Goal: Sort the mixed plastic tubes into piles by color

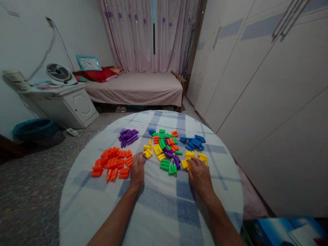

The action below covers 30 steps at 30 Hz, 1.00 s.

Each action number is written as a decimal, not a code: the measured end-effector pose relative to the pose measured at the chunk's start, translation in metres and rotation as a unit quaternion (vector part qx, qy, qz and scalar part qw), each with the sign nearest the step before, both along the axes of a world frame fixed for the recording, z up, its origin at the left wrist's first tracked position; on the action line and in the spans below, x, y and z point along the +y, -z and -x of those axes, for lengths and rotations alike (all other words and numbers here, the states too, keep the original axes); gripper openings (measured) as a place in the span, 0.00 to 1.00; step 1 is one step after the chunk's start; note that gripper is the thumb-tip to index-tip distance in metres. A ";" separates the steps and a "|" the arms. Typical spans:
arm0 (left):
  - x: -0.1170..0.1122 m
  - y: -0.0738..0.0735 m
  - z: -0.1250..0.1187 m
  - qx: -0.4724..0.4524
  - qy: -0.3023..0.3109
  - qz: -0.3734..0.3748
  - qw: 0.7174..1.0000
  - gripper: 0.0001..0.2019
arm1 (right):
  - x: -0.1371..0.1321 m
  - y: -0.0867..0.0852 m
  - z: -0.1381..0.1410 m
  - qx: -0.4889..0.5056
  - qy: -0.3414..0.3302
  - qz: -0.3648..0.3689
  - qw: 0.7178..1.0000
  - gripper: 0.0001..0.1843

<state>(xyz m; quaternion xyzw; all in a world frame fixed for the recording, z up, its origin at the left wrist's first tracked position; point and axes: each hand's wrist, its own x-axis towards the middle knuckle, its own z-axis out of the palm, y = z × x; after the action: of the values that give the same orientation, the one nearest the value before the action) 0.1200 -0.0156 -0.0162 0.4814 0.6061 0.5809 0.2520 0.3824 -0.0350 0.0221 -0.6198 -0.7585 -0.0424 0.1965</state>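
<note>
Small plastic pegs lie in colour groups on a round table with a blue-checked cloth (153, 212). My left hand (137, 171) rests on the cloth between the orange pile (112, 164) and a few yellow pegs (148, 152), its fingers curled at the yellow ones. My right hand (199, 174) lies knuckles up, fingers bent over the yellow pegs (191, 159) at the right. A mixed heap (166, 147) sits between the hands, with a purple group (128, 136) and a blue group (194, 142) farther back.
A bed with a pink cover (135, 89) stands at the back under curtains (151, 34). A white cabinet with a fan (60, 73) is at the left, wardrobe doors (269, 85) fill the right, and a teal basin (34, 128) sits on the floor.
</note>
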 end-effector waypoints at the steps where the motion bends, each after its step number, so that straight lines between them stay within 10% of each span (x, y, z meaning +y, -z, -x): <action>1: 0.000 0.000 0.000 0.001 0.001 0.001 1.000 0.21 | 0.000 0.000 0.000 0.004 -0.001 -0.002 1.000 0.18; 9: -0.003 -0.006 -0.002 -0.004 0.007 0.001 1.000 0.21 | 0.043 -0.025 -0.024 0.039 0.024 -0.010 0.999 0.24; 15: -0.002 -0.005 -0.002 -0.011 0.012 0.004 1.000 0.21 | 0.104 -0.033 -0.047 0.020 0.155 0.153 0.976 0.42; 30: -0.006 -0.013 -0.008 -0.051 0.018 0.028 0.998 0.20 | 0.165 0.010 -0.056 0.058 0.092 0.239 0.965 0.52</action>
<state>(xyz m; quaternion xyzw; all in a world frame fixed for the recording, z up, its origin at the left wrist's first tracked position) 0.1281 -0.0214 -0.0031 0.4552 0.5998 0.5824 0.3064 0.4387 0.1303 0.0118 -0.7170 -0.6740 0.1584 0.0813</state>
